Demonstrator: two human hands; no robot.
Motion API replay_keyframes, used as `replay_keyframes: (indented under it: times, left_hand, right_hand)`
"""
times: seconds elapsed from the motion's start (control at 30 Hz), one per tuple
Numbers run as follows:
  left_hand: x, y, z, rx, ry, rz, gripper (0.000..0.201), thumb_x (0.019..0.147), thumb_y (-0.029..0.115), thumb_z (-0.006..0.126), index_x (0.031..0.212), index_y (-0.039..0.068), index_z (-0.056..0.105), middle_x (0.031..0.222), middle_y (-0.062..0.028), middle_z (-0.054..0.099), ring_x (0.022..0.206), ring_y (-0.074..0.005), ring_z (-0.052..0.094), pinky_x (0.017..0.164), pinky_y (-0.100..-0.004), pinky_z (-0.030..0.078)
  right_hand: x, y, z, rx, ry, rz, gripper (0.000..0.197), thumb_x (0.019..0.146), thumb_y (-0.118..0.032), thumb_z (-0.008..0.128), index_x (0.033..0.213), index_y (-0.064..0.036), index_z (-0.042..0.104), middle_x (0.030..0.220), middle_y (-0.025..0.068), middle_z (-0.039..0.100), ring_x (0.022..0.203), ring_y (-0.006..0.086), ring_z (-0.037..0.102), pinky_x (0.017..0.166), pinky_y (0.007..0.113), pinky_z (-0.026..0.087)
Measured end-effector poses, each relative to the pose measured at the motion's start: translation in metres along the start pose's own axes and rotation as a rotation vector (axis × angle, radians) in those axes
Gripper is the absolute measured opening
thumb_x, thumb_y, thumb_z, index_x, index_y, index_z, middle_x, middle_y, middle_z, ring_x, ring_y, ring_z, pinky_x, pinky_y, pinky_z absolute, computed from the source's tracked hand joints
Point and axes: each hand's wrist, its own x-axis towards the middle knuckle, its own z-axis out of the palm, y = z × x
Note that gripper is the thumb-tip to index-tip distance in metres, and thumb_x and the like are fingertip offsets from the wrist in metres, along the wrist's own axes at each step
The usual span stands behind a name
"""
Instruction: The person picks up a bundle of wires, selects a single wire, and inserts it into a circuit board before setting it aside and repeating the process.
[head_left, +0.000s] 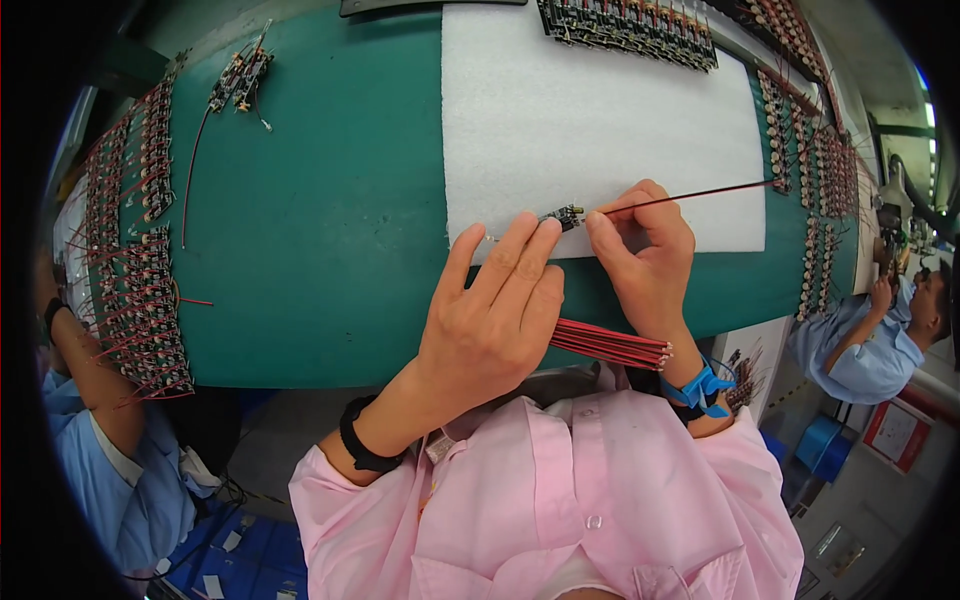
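Observation:
My left hand [492,312] reaches over the edge of a white foam sheet [600,130], back of the hand up. Its fingertips press on a small circuit board [568,216], whose right end sticks out past them. From beneath this hand a bundle of red wires [612,343] runs toward my right wrist; whether the palm grips it is hidden. My right hand [645,250] is closed, thumb and forefinger pinching a thin dark red wire [700,194] close to the board's right end. The wire's long end stretches off to the right over the foam.
Rows of wired boards stand along the green mat's left [155,310] and right edges [830,170]. A row of boards [630,35] lies at the foam's far side. Loose boards [240,80] lie far left. People in blue are at the left [110,470] and right [870,340].

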Motion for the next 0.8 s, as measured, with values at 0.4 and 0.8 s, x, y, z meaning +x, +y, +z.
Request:
replay_keyframes:
  times: [0.4, 0.8]
  left_hand:
    - [0.020, 0.030, -0.005, 0.047, -0.063, 0.016, 0.007, 0.072, 0.005, 0.050, 0.076, 0.000, 0.052, 0.103, -0.0151, 0.053, 0.100, -0.0271, 0.049, 0.083, -0.0428, 0.036]
    - [0.029, 0.047, -0.007, 0.125, -0.136, -0.028, 0.009, 0.073, 0.001, 0.048, 0.081, 0.002, 0.053, 0.109, -0.0141, 0.050, 0.107, -0.0261, 0.044, 0.092, -0.0425, 0.024]
  right_hand:
    - [0.011, -0.001, -0.041, -0.003, -0.033, -0.100, 0.007, 0.063, -0.004, 0.059, 0.061, -0.0006, 0.053, 0.060, 0.0031, 0.050, 0.054, 0.0116, 0.046, 0.050, 0.022, 0.036]
    - [0.014, 0.002, -0.052, -0.103, -0.032, -0.194, 0.007, 0.062, -0.006, 0.059, 0.061, -0.0038, 0.053, 0.060, 0.0024, 0.049, 0.054, 0.0145, 0.045, 0.056, 0.026, 0.034]
